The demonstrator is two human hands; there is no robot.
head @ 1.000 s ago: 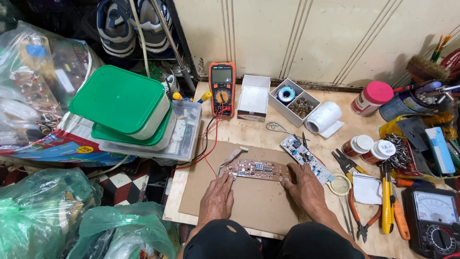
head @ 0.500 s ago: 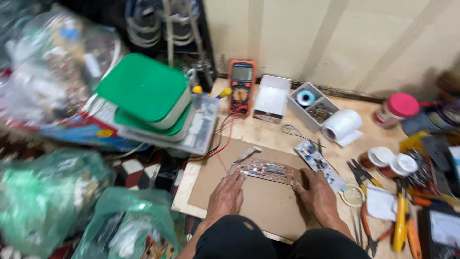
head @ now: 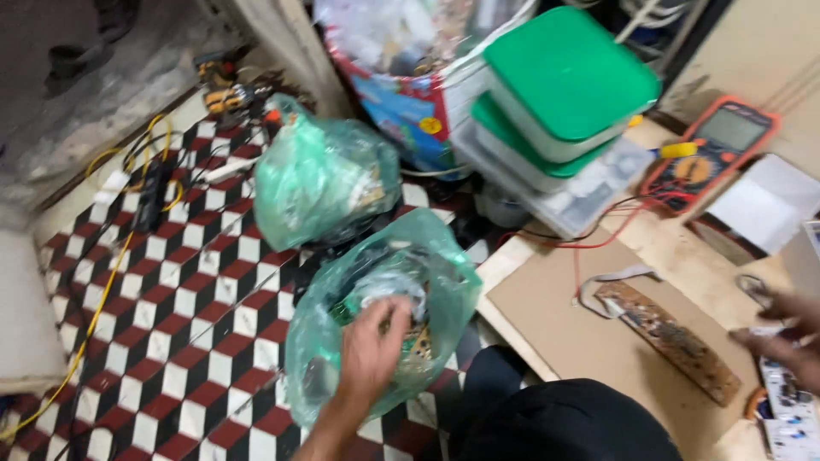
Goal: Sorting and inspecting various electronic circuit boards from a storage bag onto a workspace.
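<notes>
Green see-through plastic bag (head: 384, 316) on the checkered floor (head: 171, 290) has the left hand (head: 369, 346) reaching inside, fingers spread, while the blurry right hand (head: 781, 337) rests open by the long brown circuit board (head: 670, 337) on the bench (head: 683, 256).

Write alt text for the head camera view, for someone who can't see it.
The person's left hand reaches into an open green plastic bag on a checkered floor. Their right hand hovers beside a long brown circuit board on a cardboard sheet.

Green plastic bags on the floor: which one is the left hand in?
The nearer green bag, beside the bench edge: the left hand reaches into its open top. The farther green bag sits untouched beyond it.
</notes>
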